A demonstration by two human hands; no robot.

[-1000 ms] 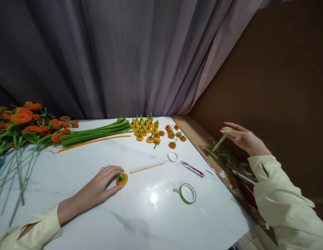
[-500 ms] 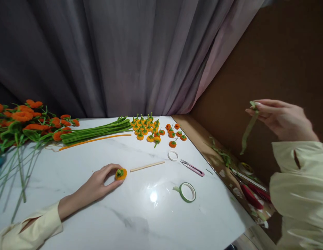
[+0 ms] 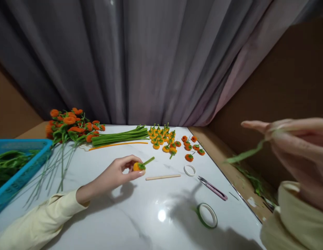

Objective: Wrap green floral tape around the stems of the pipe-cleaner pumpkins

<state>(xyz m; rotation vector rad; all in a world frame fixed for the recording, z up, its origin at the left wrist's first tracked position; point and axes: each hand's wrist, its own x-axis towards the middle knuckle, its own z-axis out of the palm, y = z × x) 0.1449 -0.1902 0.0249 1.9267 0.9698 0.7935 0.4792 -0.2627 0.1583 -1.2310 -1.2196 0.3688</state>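
Observation:
My left hand (image 3: 117, 173) pinches a small orange pipe-cleaner pumpkin (image 3: 138, 166) with a short green stem, lifted a little off the white marble table (image 3: 130, 215) and tipped sideways. My right hand (image 3: 294, 146) is raised close to the camera at the right, blurred, its fingers closed on a thin green strip (image 3: 244, 154) that trails to the left. A wooden stick (image 3: 162, 177) lies just right of the pumpkin.
Several small orange pumpkins (image 3: 171, 140) sit at the back, beside a bundle of green pipe cleaners (image 3: 119, 136) and orange flowers (image 3: 70, 125). A white ring (image 3: 189, 170), pink snips (image 3: 212, 188) and a green tape roll (image 3: 207, 215) lie at right. A blue basket (image 3: 18, 166) stands at left.
My right hand rose from the scraps beyond the table edge toward the camera with the green strip. My left hand lifted and tipped the pumpkin. The view shifted left, showing the blue basket.

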